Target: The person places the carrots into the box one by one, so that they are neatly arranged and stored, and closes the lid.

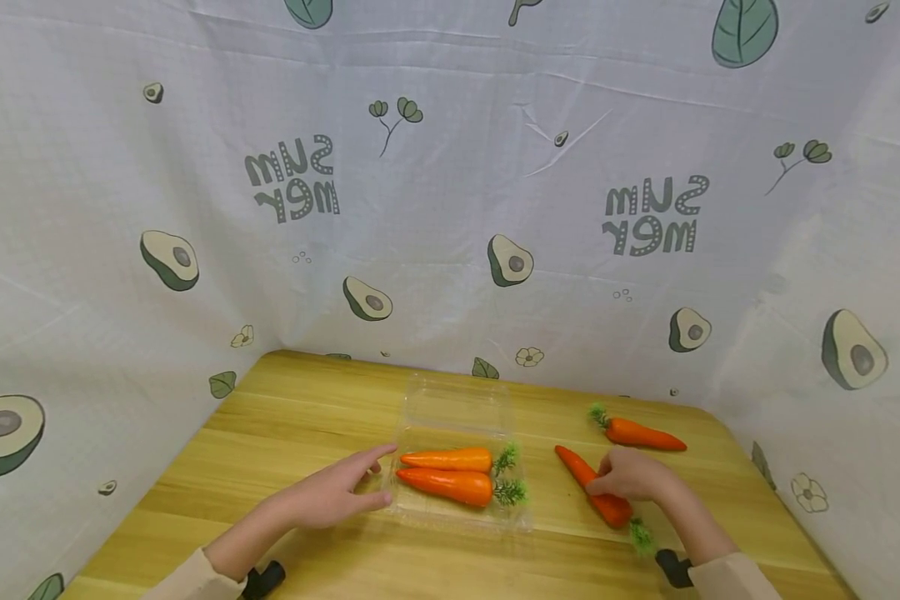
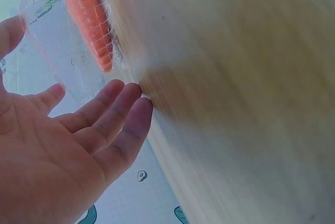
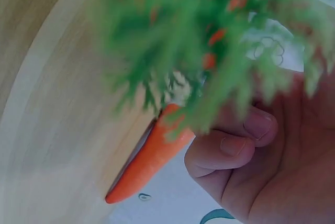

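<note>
In the head view, a clear plastic box (image 1: pixel 457 522) stands mid-table with its lid (image 1: pixel 457 404) raised at the back. Two carrots lie side by side inside, an orange one (image 1: pixel 444 459) behind a redder one (image 1: pixel 446 485), leafy ends to the right. My left hand (image 1: pixel 326 493) is at the box's left edge, fingers extended and holding nothing; whether it touches the plastic is unclear. My right hand (image 1: pixel 633 475) grips a carrot (image 1: pixel 574 467) right of the box. That carrot's green top (image 3: pixel 209 51) covers much of the right wrist view.
Another carrot (image 1: pixel 645 435) lies behind my right hand on the wooden table (image 1: pixel 330 400). A white cloth (image 1: pixel 435 208) printed with avocados and leaves hangs behind the table and along both sides.
</note>
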Motion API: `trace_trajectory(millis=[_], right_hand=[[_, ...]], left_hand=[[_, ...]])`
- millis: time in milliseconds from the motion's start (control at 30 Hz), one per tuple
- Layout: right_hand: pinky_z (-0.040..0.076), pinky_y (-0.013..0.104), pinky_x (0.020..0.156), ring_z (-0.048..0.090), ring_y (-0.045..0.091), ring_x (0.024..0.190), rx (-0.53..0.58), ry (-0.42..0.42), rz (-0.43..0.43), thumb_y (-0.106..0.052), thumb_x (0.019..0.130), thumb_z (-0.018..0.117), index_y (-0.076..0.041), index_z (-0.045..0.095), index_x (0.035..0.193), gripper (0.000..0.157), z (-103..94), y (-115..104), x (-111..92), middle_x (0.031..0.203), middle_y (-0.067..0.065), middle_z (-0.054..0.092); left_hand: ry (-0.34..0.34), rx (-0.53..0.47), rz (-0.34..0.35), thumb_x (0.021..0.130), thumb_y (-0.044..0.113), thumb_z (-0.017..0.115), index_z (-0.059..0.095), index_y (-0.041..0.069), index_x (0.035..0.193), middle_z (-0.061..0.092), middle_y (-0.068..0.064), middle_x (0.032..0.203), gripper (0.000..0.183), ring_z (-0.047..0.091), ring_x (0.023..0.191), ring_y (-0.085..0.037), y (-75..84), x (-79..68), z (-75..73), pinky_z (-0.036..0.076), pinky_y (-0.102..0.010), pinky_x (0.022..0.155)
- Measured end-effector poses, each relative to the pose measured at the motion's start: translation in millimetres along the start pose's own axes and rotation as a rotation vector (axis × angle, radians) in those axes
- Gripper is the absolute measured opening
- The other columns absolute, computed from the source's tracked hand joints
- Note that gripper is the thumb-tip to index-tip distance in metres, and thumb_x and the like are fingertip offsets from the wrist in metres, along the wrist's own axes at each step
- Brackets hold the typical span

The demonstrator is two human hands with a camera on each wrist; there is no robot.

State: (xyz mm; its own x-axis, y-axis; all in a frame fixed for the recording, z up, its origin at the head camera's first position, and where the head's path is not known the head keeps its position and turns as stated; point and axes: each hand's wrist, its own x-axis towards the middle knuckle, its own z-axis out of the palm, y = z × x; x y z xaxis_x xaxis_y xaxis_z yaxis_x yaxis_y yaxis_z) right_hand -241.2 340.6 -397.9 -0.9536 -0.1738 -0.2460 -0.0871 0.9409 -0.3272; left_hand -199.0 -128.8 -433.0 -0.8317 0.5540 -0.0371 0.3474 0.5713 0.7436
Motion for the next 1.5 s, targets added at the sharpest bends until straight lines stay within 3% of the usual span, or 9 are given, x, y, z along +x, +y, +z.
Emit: trace_trajectory(millis=[100, 267, 500, 1133, 1500], right_hand=[[0.035, 0.028, 0.056, 0.043, 0.013, 0.059, -0.004, 0.007, -0.004, -0.026, 0.084, 0.078, -0.009, 0.068, 0.075, 0.021, -0.5, 0.8, 2.8, 0.062, -0.003, 0.048], [0.047, 0.032, 0.064, 0.054, 0.016, 0.071, -0.034, 0.025, -0.01, -0.024, 0.084, 0.079, -0.005, 0.073, 0.095, 0.023, -3.8, 0.3, 5.0, 0.082, 0.001, 0.063], [0.051, 0.036, 0.071, 0.055, 0.018, 0.077, -0.055, 0.053, -0.054, -0.02, 0.081, 0.08, -0.003, 0.075, 0.101, 0.027, -7.5, -1.5, 5.6, 0.092, 0.004, 0.068], [0.041, 0.032, 0.065, 0.05, 0.019, 0.072, -0.06, 0.095, -0.073, -0.014, 0.078, 0.081, -0.007, 0.077, 0.108, 0.031, -4.8, -2.2, 12.3, 0.089, 0.003, 0.064], [0.047, 0.035, 0.068, 0.053, 0.019, 0.076, -0.027, 0.109, -0.086, -0.021, 0.08, 0.082, -0.004, 0.074, 0.112, 0.037, -6.0, 1.9, 5.4, 0.096, 0.006, 0.067]], left_hand=[[0.001, -0.002, 0.0, 0.101, 0.049, 0.057, 0.026, 0.022, 0.161, 0.047, -0.01, 0.149, 0.072, 0.048, 0.135, -0.031, 0.1, -0.1, -0.1, 0.043, -0.057, 0.104], [0.001, 0.005, -0.005, 0.101, 0.05, 0.057, 0.026, 0.023, 0.161, 0.048, -0.009, 0.148, 0.072, 0.048, 0.134, -0.03, -0.2, -0.2, 0.0, 0.044, -0.057, 0.104], [0.002, 0.004, -0.007, 0.101, 0.049, 0.057, 0.027, 0.024, 0.16, 0.049, -0.008, 0.147, 0.071, 0.049, 0.133, -0.029, 1.9, -0.2, -0.5, 0.044, -0.056, 0.102], [0.001, -0.005, 0.003, 0.101, 0.049, 0.057, 0.027, 0.023, 0.16, 0.048, -0.009, 0.149, 0.072, 0.049, 0.134, -0.031, 2.5, 0.2, -0.1, 0.044, -0.057, 0.103], [0.002, -0.015, -0.006, 0.1, 0.047, 0.059, 0.027, 0.023, 0.16, 0.046, -0.009, 0.15, 0.072, 0.048, 0.135, -0.03, 3.1, -0.4, -0.1, 0.043, -0.057, 0.104]])
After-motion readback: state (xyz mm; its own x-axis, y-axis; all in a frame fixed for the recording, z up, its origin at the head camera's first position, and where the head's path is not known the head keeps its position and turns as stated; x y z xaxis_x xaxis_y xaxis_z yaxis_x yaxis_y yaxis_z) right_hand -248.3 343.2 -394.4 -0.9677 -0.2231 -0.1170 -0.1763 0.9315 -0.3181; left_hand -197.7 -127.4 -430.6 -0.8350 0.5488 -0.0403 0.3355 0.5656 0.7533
